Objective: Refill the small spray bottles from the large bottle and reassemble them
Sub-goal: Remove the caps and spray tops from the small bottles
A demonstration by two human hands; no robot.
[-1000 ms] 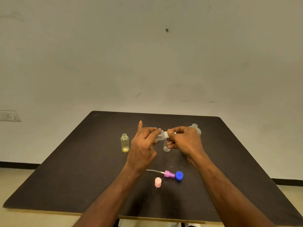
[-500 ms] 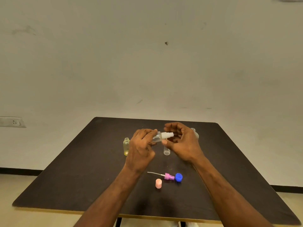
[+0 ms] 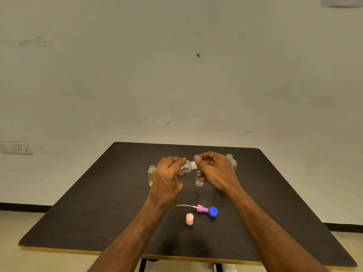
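The left hand (image 3: 167, 177) curls its fingers around a small clear bottle (image 3: 185, 167), holding it on its side above the table (image 3: 98, 203) with the neck pointing toward the right hand (image 3: 214, 171). The right hand meets it there — thumb and fingertips pinch the white sprayer (image 3: 193, 165) at the bottle's neck, the other fingers curled in over it. How far the sprayer is seated on the neck cannot be told, since the fingers cover most of it.

Just left of the left hand, partly hidden behind it, a yellowish bottle (image 3: 150, 175) stands upright with its mouth open and a little yellow liquid at the bottom. Below the gap between the two hands, a clear vial (image 3: 199, 181) stands upright on the table, its upper part hidden by the right hand's fingers. Behind the right hand, on its far right side, the neck and shoulder of a larger clear bottle (image 3: 231, 160) show, also uncapped.

Nearer the person, below both hands and between the forearms, a pink sprayer (image 3: 201, 208) lies on its side with its thin dip tube trailing left toward the left wrist. A blue cap (image 3: 213, 211) lies touching its right end. A pale pink cap (image 3: 189, 219) stands upright just in front of them — near the pink sprayer but apart from it.
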